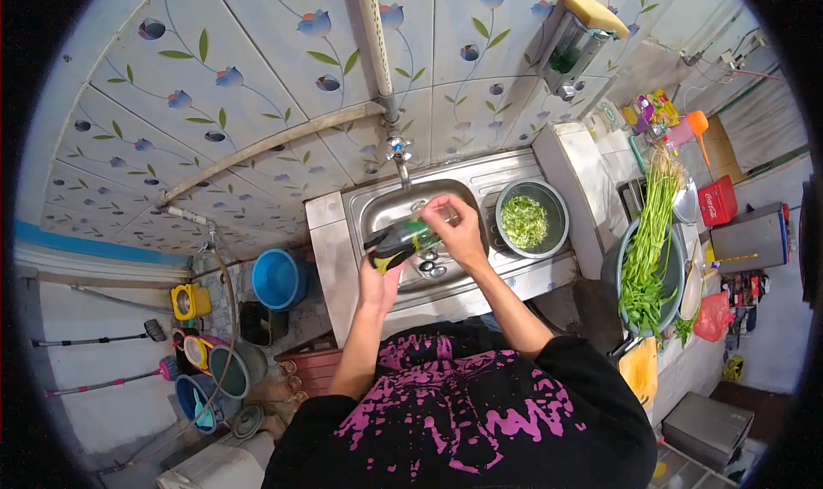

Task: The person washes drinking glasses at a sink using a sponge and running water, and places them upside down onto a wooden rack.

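Left hand (380, 283) is gripping a black-and-yellow implement (392, 251) over the sink (506, 170), nearer its left edge; right hand (459, 232) is curling at the implement's other end, its hold unclear

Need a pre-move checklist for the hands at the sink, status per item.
1. Left hand gripping the black-and-yellow item: ok.
2. Right hand grip on that item: cannot tell; fingers are close at its green end.
3. Sink free of loose things: not ok; shiny metal items lie below the hands.
4. Bowl upright on the drainboard, chopped greens inside: ok.
5. Tap water off: cannot tell.
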Motion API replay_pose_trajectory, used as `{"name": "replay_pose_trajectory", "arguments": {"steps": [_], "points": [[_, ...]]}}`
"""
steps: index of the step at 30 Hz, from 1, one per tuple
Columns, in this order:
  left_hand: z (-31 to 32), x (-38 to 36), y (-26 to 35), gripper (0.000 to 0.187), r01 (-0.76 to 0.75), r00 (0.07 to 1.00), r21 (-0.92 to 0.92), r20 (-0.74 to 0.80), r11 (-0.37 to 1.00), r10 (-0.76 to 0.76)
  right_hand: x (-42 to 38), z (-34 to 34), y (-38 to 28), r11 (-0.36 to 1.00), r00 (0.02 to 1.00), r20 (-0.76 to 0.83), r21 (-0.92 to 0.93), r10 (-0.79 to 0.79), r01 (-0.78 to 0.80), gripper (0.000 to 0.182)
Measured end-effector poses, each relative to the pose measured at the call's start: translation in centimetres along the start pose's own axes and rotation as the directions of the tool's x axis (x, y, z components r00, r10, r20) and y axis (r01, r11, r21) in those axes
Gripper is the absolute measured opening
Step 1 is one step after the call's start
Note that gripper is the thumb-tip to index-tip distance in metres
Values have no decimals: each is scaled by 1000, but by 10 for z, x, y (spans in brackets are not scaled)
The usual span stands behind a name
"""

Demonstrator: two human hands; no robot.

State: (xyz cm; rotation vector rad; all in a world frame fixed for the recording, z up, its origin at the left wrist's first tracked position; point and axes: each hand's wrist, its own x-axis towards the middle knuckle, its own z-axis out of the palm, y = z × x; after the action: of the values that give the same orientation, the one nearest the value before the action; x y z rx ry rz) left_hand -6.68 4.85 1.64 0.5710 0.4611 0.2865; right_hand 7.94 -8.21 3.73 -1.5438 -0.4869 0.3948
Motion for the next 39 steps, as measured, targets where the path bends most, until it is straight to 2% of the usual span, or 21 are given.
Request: {"name": "replay_pose_trajectory", "arguments": {"steps": [1, 2, 3, 5, 6, 7, 9, 10, 11, 14, 18, 19, 21, 22, 25, 27, 30, 33, 35, 38, 39], "points": [[-3, -5, 8, 37, -37, 999, -46, 24, 998, 38, 0, -4, 3, 996, 996, 2, -4, 94, -94, 31], [-5, -8, 14, 35, -73, 996, -95, 46, 993, 78, 0, -8, 7, 995, 995, 1, -4, 95, -95, 31], [-9, -9, 18, 35, -72, 996, -96, 45, 993, 76, -1, -11, 9, 946, 971, 33, 217, 238, -239, 33], [-15, -8, 28, 36, -258, 962, 121, -56, 959, 266, 0, -16, 13, 655, 867, 184, 589, 463, -474, 38], [-12, -7, 31, 36, -339, 926, 233, -91, 912, 367, -1, -13, 9, 656, 868, 187, 586, 461, -475, 38], [-7, -7, 31, 36, -342, 924, 232, -93, 910, 371, -4, -9, 6, 596, 849, 248, 622, 466, -508, 40], [30, -8, 32, 41, -565, 812, 463, 164, 683, 561, -11, -3, 0, 466, 808, 364, 675, 463, -571, 44], [42, -9, 32, 43, -660, 733, 536, 305, 526, 608, -12, -4, 1, 466, 808, 365, 675, 462, -572, 44], [47, -10, 35, 43, -660, 732, 537, 304, 525, 610, -14, -5, 2, 463, 782, 434, 636, 446, -617, 46], [58, -10, 36, 49, -623, 680, 781, 516, 40, 520, -17, -10, 7, 461, 721, 557, 554, 413, -693, 49], [60, -12, 23, 51, -651, 677, 751, 506, 113, 534, -16, -5, 7, 603, 723, 542, 423, 429, -676, 50], [60, -13, 20, 51, -652, 677, 750, 509, 112, 532, -15, -1, 6, 700, 803, 482, 433, 352, -567, 52], [63, -17, 17, 49, -690, 602, 715, 654, -114, 457, -12, 5, 3, 850, 917, 364, 420, 164, -319, 60], [63, -18, 17, 48, -699, 567, 680, 716, -223, 406, -14, 5, 0, 849, 916, 366, 420, 164, -320, 60], [65, -7, 27, 44, -652, 592, 734, 649, -188, 478, -15, 2, -12, 809, 872, 423, 405, 249, -427, 86], [65, -5, 28, 42, -632, 604, 757, 616, -167, 506, -14, 3, -12, 835, 873, 412, 357, 262, -419, 89], [68, -7, 21, 37, -706, 546, 671, 719, -226, 430, -9, 0, -13, 881, 880, 380, 257, 286, -397, 96], [69, -4, 25, 38, -725, 536, 628, 773, -284, 340, -2, -2, -12, 995, 955, 292, 75, 44, -69, 101], [70, 0, 25, 38, -735, 533, 605, 795, -307, 289, -6, 2, -6, 994, 958, 275, 61, 75, -95, 101], [76, 17, 27, 42, -627, 592, 766, 588, -142, 551, -9, 5, -6, 990, 962, 241, 33, 129, -140, 103], [75, 15, 22, 42, -630, 591, 763, 590, -141, 551, -8, 3, -7, 988, 958, 259, 68, 119, -141, 103]]}}
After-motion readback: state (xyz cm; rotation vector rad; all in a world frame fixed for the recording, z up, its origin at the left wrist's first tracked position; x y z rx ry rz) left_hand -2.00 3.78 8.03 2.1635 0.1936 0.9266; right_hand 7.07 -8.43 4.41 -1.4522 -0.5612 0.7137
